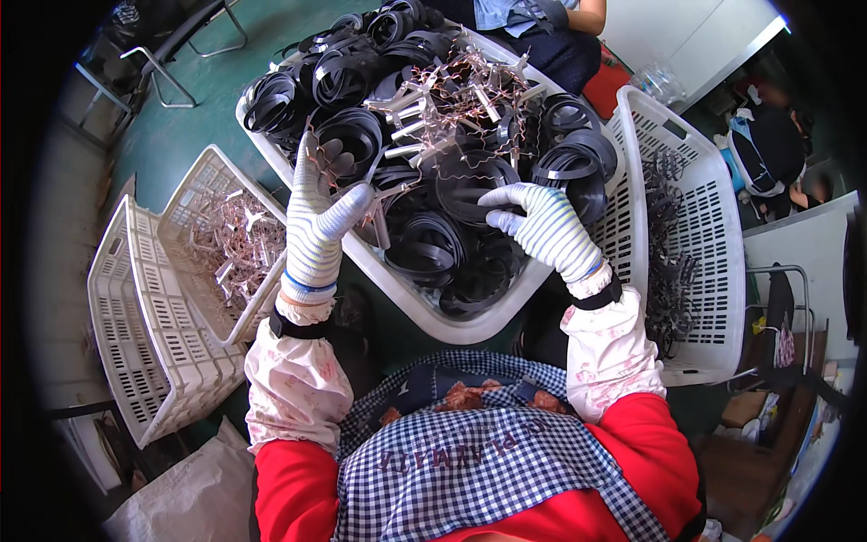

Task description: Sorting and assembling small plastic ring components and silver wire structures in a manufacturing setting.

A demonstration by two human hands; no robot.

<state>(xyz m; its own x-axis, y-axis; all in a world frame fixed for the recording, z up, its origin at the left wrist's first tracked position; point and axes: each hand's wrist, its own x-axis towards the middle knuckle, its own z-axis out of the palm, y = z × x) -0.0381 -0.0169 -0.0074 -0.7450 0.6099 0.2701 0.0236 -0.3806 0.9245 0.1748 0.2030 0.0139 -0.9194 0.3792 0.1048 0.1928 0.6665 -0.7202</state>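
My left hand (318,217), in a striped white glove with a grey palm, is raised over the near left rim of the central crate (397,289). Thin copper wires show along its fingers and in its palm, and a silvery piece with copper wires (377,224) hangs by the thumb; part of the grip is hidden. My right hand (546,226), gloved alike, hovers above the black coiled strips (424,248). Its thumb and forefinger are apart, with nothing between them. Between the hands, more silvery pieces with wavy copper wires (461,108) lie heaped on the coils.
At left, a white basket (212,163) holds many copper-wired pieces (237,248), beside other white baskets (135,307). A tall white basket (713,271) with dark strips (666,244) stands at right. A seated person (542,36) is beyond the crate; another person (768,154) is far right.
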